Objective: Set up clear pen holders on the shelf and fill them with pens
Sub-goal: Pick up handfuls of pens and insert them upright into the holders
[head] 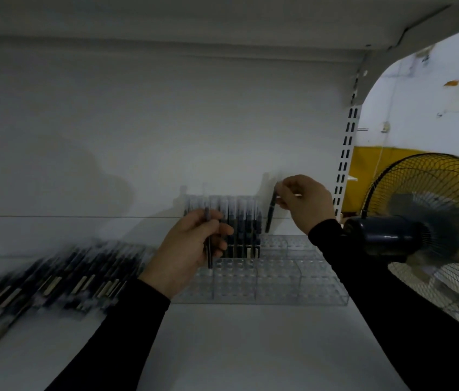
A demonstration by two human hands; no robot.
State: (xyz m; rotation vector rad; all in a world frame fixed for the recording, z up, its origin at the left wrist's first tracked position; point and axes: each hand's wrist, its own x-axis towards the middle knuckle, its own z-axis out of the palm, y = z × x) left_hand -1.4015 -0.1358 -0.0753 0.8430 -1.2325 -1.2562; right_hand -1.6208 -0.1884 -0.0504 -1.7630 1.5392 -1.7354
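Clear pen holders (276, 280) with rows of round holes stand in the middle of the white shelf (222, 348). Several dark pens (239, 221) stand upright in the back left of the holders. My left hand (189, 249) grips one or more dark pens (209, 258) upright over the holders' left end. My right hand (304, 204) pinches the top of a single dark pen (270, 215), which hangs just above the holders, to the right of the standing pens.
A blurred heap of loose dark pens (62, 283) lies on the shelf at the left. A standing fan (431, 227) with a wire guard is close by at the right, past the slotted shelf upright (345, 153). Another shelf board (194, 18) hangs overhead.
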